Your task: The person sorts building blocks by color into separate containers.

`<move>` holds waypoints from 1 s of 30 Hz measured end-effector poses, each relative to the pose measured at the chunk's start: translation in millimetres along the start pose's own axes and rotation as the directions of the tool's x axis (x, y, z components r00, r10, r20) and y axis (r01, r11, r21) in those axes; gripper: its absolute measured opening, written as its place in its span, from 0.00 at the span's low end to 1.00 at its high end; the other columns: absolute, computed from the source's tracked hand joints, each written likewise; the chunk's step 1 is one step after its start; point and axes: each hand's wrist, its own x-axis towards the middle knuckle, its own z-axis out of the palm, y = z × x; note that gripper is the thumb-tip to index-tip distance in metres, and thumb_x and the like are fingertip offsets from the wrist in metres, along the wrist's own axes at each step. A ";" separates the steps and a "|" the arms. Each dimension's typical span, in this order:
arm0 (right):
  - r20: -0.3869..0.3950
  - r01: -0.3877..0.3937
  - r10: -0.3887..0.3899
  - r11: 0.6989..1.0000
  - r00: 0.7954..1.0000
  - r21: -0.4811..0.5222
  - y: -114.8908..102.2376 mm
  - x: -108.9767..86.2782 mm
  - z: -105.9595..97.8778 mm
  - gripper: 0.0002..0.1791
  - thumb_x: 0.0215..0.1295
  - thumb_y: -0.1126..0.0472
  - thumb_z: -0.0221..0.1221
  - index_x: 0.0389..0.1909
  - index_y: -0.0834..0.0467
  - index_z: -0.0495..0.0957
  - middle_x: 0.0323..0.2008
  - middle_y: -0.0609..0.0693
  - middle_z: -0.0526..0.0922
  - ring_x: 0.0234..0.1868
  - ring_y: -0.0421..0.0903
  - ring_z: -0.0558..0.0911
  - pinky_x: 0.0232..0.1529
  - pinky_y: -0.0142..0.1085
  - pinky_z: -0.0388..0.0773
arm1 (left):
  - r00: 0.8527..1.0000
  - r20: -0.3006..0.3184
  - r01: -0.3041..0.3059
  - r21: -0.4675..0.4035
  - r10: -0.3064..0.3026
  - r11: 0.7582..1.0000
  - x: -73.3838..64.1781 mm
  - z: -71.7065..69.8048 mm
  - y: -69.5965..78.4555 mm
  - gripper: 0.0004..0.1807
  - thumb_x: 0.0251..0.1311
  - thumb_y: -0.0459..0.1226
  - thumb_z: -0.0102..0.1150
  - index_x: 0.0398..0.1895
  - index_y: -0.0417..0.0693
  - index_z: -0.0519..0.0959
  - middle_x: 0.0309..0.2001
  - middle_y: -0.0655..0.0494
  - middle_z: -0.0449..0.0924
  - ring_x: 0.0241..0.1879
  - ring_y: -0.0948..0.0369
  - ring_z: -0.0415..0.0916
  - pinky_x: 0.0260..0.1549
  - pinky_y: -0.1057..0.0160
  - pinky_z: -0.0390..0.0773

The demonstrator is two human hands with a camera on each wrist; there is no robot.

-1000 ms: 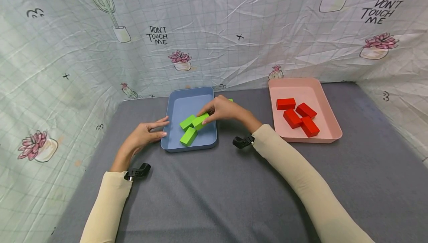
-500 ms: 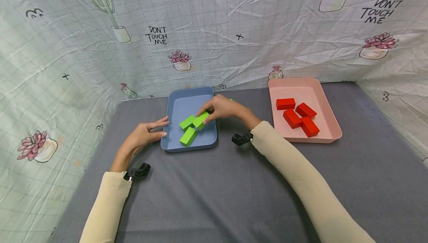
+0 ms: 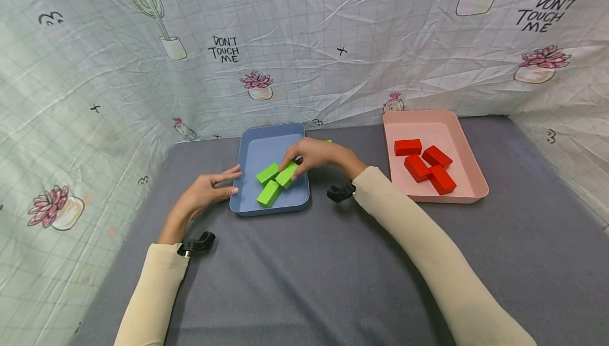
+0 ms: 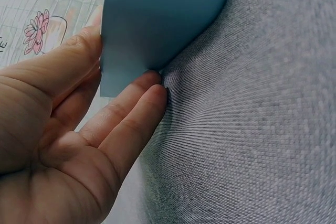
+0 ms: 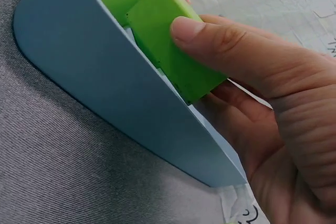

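Note:
In the head view, a blue tray (image 3: pixel 271 212) holds three green blocks. My right hand (image 3: pixel 314 154) reaches over the tray's right side and pinches one green block (image 3: pixel 286 175) between thumb and fingers; the right wrist view shows the thumb (image 5: pixel 189 29) on the block's face. Beside it lie a second green block (image 3: pixel 267 174) and a third green block (image 3: pixel 269 194). My left hand (image 3: pixel 204 192) touches the tray's left side with fairly straight fingers. Seen from the left wrist, its fingers (image 4: pixel 149 98) lie against the tray's outer wall (image 4: pixel 157 19).
A pink tray (image 3: pixel 468 176) with several red blocks (image 3: pixel 417 169) stands to the right. Behind my right hand, part of another green object (image 3: pixel 329 141) shows on the grey cloth (image 3: pixel 285 282). A printed curtain (image 3: pixel 333 81) hangs at the back and sides.
My right hand and the pinched green block have turned slightly inside the blue tray. The right wrist has shifted a little to the left and away. My left hand stays in place.

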 end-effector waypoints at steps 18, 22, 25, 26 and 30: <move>0.072 -0.032 0.029 0.998 0.997 0.047 6.3 7.0 -8.4 0.21 0.63 0.60 0.71 0.58 0.54 0.84 0.55 0.48 0.85 0.48 0.39 0.82 0.50 0.33 0.78 | 1.000 0.003 -0.001 0.018 0.001 1.000 1.1 -0.9 2.0 0.32 0.65 0.35 0.68 0.72 0.39 0.71 0.79 0.55 0.56 0.79 0.54 0.47 0.51 0.73 0.77; 0.072 -0.029 0.025 0.998 0.997 0.054 7.9 8.6 -8.7 0.21 0.62 0.60 0.71 0.57 0.54 0.85 0.57 0.49 0.85 0.52 0.40 0.83 0.54 0.35 0.78 | 1.000 0.002 -0.004 0.021 0.003 1.000 0.7 -0.8 1.8 0.33 0.64 0.36 0.68 0.72 0.39 0.71 0.79 0.55 0.56 0.79 0.53 0.47 0.51 0.73 0.77; 0.073 -0.029 0.025 0.998 0.997 0.058 9.5 10.4 -7.6 0.21 0.62 0.60 0.72 0.57 0.53 0.85 0.57 0.49 0.84 0.54 0.41 0.83 0.55 0.35 0.78 | 1.000 0.000 -0.003 0.024 0.003 1.000 0.4 -0.5 1.0 0.33 0.64 0.36 0.69 0.72 0.40 0.71 0.79 0.56 0.56 0.79 0.53 0.47 0.51 0.73 0.77; 0.075 -0.027 0.023 0.998 0.997 0.057 9.8 11.1 -6.9 0.21 0.62 0.59 0.72 0.57 0.53 0.85 0.57 0.49 0.84 0.55 0.41 0.82 0.56 0.35 0.78 | 1.000 0.001 -0.003 0.025 0.003 1.000 0.2 -0.5 0.7 0.33 0.64 0.36 0.69 0.72 0.40 0.71 0.79 0.56 0.56 0.79 0.54 0.47 0.51 0.73 0.77; 0.083 -0.034 0.030 0.998 0.996 0.046 10.9 14.0 -5.0 0.21 0.62 0.60 0.72 0.57 0.54 0.85 0.58 0.50 0.84 0.56 0.42 0.82 0.57 0.35 0.77 | 1.000 -0.001 -0.009 0.024 0.009 1.000 -0.1 -0.5 -0.8 0.33 0.65 0.36 0.68 0.72 0.40 0.71 0.79 0.56 0.57 0.79 0.54 0.47 0.51 0.73 0.77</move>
